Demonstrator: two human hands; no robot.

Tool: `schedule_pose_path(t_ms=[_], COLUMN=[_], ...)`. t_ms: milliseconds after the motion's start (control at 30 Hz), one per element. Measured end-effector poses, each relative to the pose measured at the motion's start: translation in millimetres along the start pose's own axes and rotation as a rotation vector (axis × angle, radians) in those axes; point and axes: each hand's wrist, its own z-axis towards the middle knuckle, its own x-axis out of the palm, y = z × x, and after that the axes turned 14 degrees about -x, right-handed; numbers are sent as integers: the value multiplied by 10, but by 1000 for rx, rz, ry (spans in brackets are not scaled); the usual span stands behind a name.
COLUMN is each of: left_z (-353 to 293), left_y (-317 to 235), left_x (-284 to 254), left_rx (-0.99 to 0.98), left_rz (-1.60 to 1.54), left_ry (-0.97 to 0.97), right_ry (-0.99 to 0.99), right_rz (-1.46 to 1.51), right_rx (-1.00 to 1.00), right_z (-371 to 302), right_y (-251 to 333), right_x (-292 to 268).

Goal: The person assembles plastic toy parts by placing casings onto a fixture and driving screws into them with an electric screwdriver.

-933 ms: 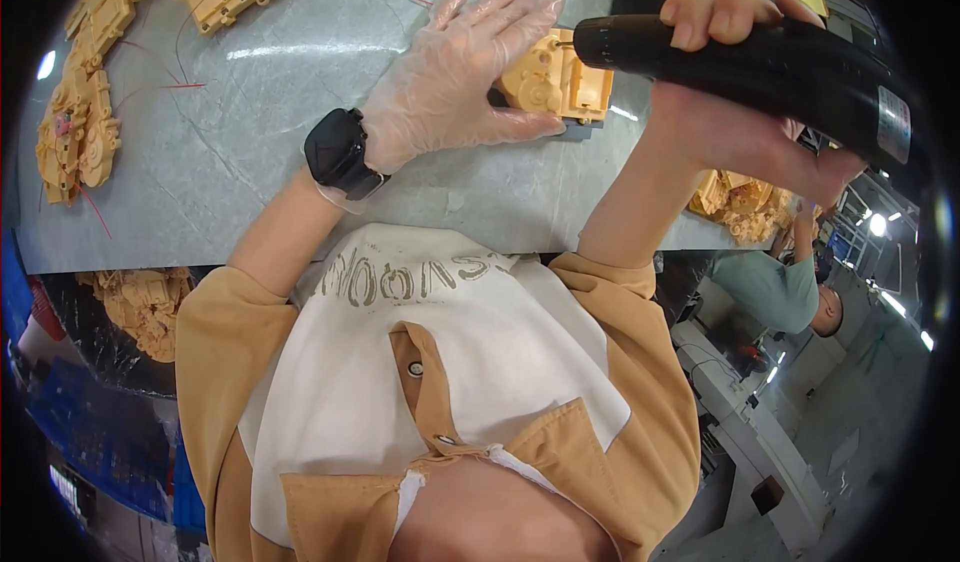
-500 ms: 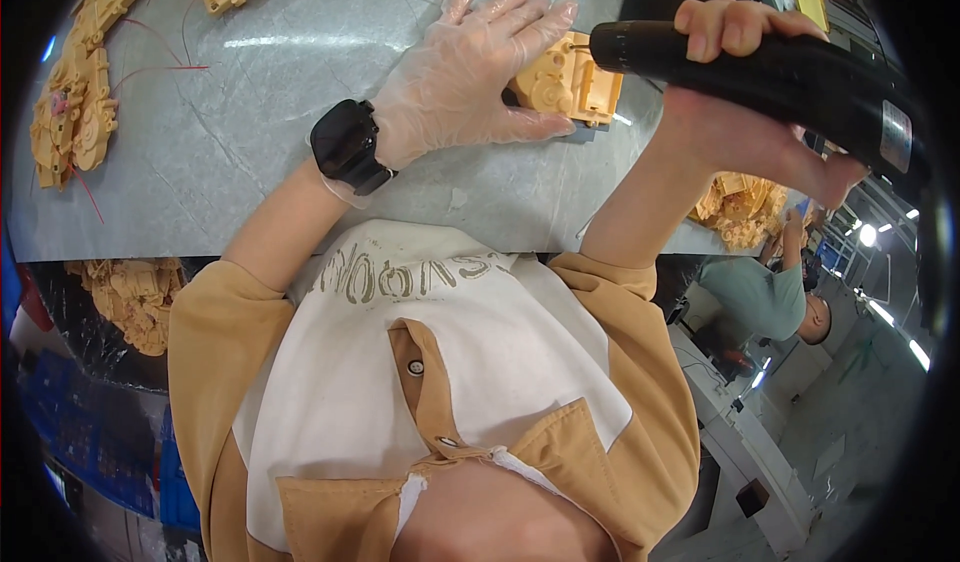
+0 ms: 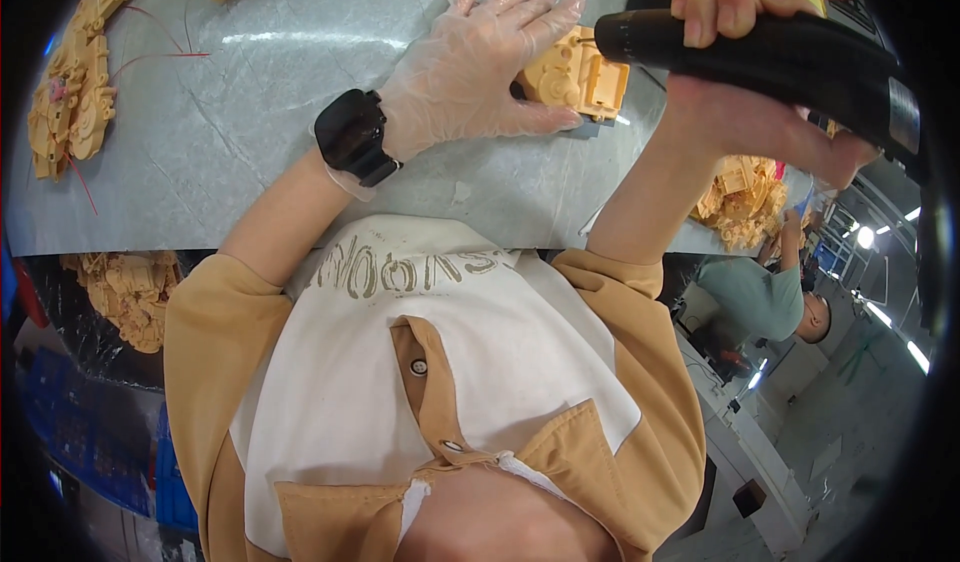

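Observation:
A yellow plastic housing (image 3: 557,79) lies on the grey tabletop, on a small dark block (image 3: 585,130). My left hand (image 3: 475,74), in a clear thin glove, clasps the housing's left side between thumb and forefinger; its other fingers stretch outward. My right hand (image 3: 735,82), bare, is wrapped round a thick black electric screwdriver (image 3: 690,44). The tool lies across the view with its nose toward the housing. A thin bit (image 3: 586,42) reaches from that nose to the housing's upper part; whether it sits in a screw is too small to tell.
More yellow housings (image 3: 75,97) with thin red wires lie along the table's left, others at the far edge. A heap of yellow parts (image 3: 742,202) is at the right; another pile (image 3: 125,297) sits in a black-lined container below left. A person in green (image 3: 750,292) works at right.
The view has shifted slightly. Both hands, the housing and the screwdriver keep nearly the same places relative to each other; the screwdriver's nose stays at the housing.

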Motion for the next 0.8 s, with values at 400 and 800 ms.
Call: schedule_pose_path(t_ms=[400,800], left_z=[-17,-19], left_y=[19,10], left_x=[12,-9], left_rx=[4,18], left_rz=[-2,-17], left_ry=[-13,5], right_ry=[-16,-109], right_rz=[-88,-152], right_rx=[-71,-180], right_z=[-29,-20], right_y=[-5,107], right_x=[-23,4])
